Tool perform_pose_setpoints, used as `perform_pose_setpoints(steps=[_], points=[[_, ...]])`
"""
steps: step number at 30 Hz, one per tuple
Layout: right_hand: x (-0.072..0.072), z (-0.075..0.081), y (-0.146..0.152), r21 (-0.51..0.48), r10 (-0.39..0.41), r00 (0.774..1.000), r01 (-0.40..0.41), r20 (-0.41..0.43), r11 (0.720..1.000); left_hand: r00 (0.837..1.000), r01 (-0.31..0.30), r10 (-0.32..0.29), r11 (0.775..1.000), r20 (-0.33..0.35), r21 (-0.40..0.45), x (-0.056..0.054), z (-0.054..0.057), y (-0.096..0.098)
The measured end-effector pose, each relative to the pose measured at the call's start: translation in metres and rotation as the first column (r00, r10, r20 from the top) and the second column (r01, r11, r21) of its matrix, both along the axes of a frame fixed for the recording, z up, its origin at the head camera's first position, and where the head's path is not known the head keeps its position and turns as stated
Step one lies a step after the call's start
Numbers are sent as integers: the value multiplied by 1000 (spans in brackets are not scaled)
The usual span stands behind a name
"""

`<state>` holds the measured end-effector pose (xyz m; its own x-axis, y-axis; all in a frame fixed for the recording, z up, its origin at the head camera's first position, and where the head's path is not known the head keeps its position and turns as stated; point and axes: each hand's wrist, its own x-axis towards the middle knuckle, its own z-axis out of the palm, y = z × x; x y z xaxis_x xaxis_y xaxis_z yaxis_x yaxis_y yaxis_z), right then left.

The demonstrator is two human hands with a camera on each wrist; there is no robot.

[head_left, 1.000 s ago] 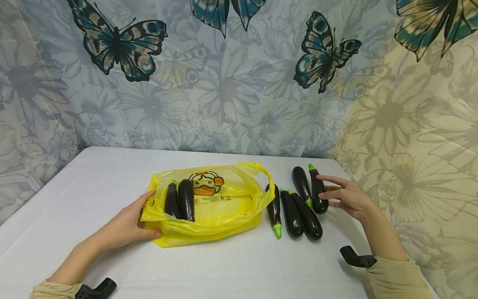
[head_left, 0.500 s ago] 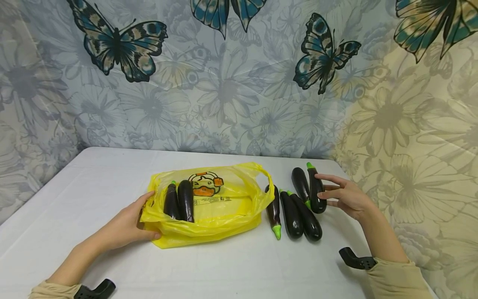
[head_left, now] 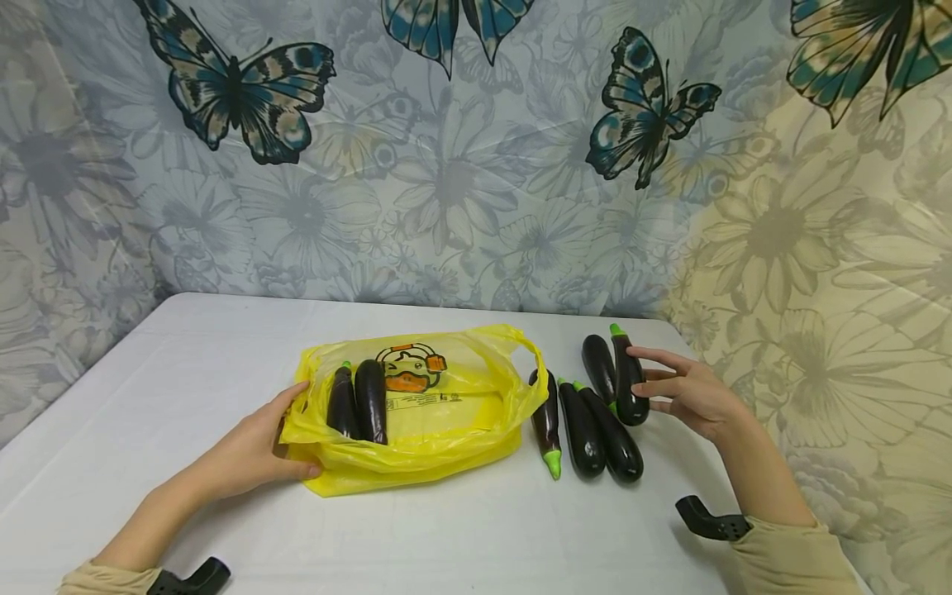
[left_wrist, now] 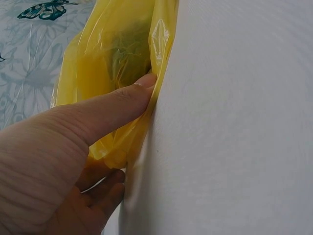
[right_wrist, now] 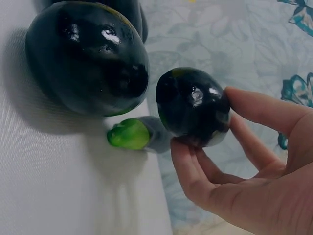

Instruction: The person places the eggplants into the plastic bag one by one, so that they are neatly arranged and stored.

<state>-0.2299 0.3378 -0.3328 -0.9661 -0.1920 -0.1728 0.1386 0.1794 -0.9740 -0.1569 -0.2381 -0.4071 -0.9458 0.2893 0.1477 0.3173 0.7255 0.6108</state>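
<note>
On the left, my left hand (head_left: 256,450) grips the side of a yellow plastic bag (head_left: 446,453). Its thumb presses the plastic in the left wrist view, with the other fingers partly hidden behind. Two dark eggplants (head_left: 370,401) lie inside the bag's mouth, beside a printed duck face. At the right, my right hand (head_left: 692,392) pinches one eggplant (right_wrist: 192,105) between thumb and fingers, its green stem end pointing away. Another eggplant (head_left: 599,364) lies close against its left side, the green tip towards me.
Several more eggplants (head_left: 583,430) lie between the bag and my right hand, one touching the bag's handle. All rest on a white-covered table (head_left: 416,541). Behind it hangs a butterfly-patterned cloth (head_left: 461,190).
The eggplant in my right hand has shifted very slightly to the left. My left hand and the bag stay where they were.
</note>
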Motion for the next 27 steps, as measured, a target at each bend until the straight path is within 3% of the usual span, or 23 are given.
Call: perform_pose_setpoints(steps=[27], points=[[1,3,-7,-69,26,1000,-27,-6,997,1000,-5,5,1000,-3,-3,-1,-3,-1]])
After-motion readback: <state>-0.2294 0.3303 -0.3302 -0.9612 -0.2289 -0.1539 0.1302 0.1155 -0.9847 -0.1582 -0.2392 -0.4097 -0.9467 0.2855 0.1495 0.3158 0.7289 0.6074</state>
